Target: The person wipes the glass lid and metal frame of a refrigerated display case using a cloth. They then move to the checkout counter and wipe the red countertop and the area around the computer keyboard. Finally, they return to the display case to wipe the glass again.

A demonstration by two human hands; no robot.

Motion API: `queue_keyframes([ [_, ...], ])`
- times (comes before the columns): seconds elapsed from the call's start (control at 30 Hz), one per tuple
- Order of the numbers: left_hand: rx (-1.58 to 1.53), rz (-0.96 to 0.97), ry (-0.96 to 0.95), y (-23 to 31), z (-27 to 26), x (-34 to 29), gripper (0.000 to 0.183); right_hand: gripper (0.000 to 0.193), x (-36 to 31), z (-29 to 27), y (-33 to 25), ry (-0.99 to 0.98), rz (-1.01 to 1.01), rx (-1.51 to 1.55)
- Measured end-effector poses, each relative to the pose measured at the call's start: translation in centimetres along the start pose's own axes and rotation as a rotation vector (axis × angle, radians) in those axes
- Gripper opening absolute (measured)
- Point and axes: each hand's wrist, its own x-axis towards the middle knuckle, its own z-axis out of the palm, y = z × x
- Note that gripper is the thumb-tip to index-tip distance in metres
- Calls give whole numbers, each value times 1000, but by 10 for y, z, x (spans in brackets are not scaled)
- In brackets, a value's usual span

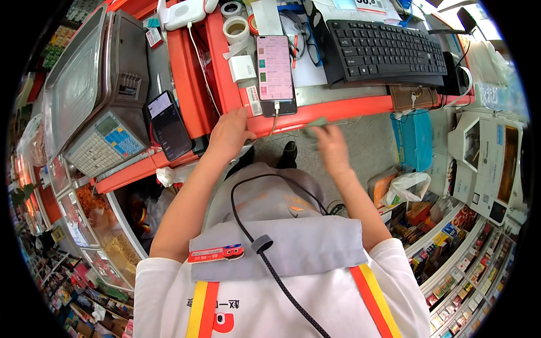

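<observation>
My left hand (228, 135) rests on the red counter edge (332, 112), its fingers lying on the rim and the thumb apart. Out to the right, my right hand (332, 147) pinches a small greenish cloth (316, 122) just below that same edge; hand and cloth are slightly blurred. Between and beyond the hands lies a lit phone (275, 70) on top of a darker one, with a white charging cable (276, 115) plugged into its near end. Left of my left hand, a second dark phone (169, 127) leans beside the weighing scale (107, 138).
A black keyboard (389, 50), tape rolls (235, 28), a white box (242, 69) and glasses (311, 45) crowd the counter. Keys (414, 98) hang at its right edge, above a blue bin (413, 141). Stocked shelves (462, 270) stand lower right; food bins (101, 225) are at left.
</observation>
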Motion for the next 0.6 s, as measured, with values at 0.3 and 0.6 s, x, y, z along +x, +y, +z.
queue_keyframes([
  [0.3, 4, 16, -5, 0, 2, 3, 47, 35, 8, 34, -66, -96, -191, 56],
  [0.6, -53, -15, -7, 0, -2, 4, 42, 34, -5, 25, -21, 29, 43, -13],
])
